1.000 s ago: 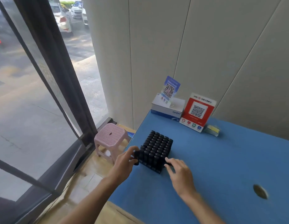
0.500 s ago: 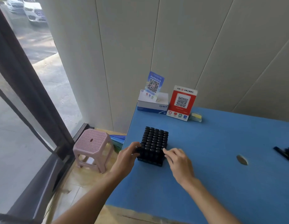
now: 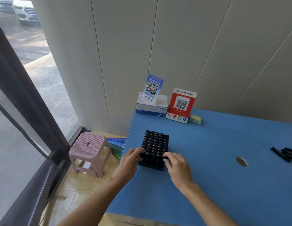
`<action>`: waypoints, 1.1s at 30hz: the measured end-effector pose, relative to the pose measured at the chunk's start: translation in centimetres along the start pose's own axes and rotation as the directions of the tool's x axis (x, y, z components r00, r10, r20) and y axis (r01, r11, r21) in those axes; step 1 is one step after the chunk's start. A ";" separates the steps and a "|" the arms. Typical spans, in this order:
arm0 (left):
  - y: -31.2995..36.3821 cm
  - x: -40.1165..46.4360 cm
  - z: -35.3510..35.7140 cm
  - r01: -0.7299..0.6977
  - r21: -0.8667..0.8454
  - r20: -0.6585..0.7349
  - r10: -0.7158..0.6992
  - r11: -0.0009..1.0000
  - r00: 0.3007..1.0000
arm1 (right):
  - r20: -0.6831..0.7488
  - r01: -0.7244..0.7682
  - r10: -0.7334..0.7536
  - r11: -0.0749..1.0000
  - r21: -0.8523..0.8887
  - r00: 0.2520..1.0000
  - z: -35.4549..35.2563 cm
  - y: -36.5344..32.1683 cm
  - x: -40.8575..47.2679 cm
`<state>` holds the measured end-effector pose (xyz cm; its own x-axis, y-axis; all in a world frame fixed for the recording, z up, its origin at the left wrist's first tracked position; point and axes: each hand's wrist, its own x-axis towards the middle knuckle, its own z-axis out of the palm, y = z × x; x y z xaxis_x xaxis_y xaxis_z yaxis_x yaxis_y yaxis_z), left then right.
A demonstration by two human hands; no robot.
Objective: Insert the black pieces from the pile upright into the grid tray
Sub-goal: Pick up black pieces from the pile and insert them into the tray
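A black grid tray [image 3: 154, 167] stands near the left edge of the blue table [image 3: 223, 168], packed with several upright black pieces [image 3: 155, 144]. My left hand [image 3: 130, 162] grips the tray's near left side, fingers curled onto the pieces there. My right hand [image 3: 176, 165] holds the near right corner, fingertips against the pieces. A small pile of loose black pieces [image 3: 285, 153] lies flat at the table's far right, partly cut off by the frame edge.
A white box [image 3: 151, 106] with a blue QR card [image 3: 153, 86], a red QR stand [image 3: 181, 105] and a small yellow-green block [image 3: 195, 119] line the wall. A round hole [image 3: 241, 161] is in the tabletop. A pink stool [image 3: 89, 150] stands on the floor left of the table.
The view has swung right, bringing the loose pile into sight. Both hands stay on the tray's near corners; the tray now sits squarer to me.
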<state>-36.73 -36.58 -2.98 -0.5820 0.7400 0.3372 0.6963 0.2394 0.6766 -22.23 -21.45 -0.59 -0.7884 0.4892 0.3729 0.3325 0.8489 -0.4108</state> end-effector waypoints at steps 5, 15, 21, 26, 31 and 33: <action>-0.2 -0.3 -0.2 -0.035 0.021 0.027 0.034 0.999 0.999 | -0.018 -0.004 0.003 1.000 -0.012 1.000 0.0 0.3 -0.1; -0.4 0.2 -0.4 -0.043 0.016 0.095 0.041 0.999 0.995 | 0.001 -0.056 0.056 0.998 0.003 0.998 0.0 -0.1 -0.1; -0.6 0.6 -0.5 0.005 -0.012 0.092 -0.003 1.000 0.996 | 0.018 -0.081 0.080 0.996 0.029 0.997 0.1 -0.3 -0.1; -0.8 0.6 -0.4 -0.060 0.016 0.111 0.058 0.998 0.992 | 0.003 -0.078 0.078 0.997 0.020 0.997 0.2 -0.3 0.0; -1.3 0.3 -0.4 -0.046 -0.003 0.122 0.046 0.999 0.991 | -0.009 -0.075 0.075 0.997 0.019 0.997 0.3 0.0 0.0; -1.4 0.4 -0.5 -0.040 -0.011 0.131 0.041 0.999 0.991 | -0.003 -0.076 0.076 0.997 0.026 0.997 0.3 0.1 0.0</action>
<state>-38.15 -36.90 -3.48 -0.4929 0.8250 0.2763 0.7143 0.2024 0.6700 -22.36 -21.43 -0.89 -0.7594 0.5528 0.3431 0.3779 0.8041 -0.4590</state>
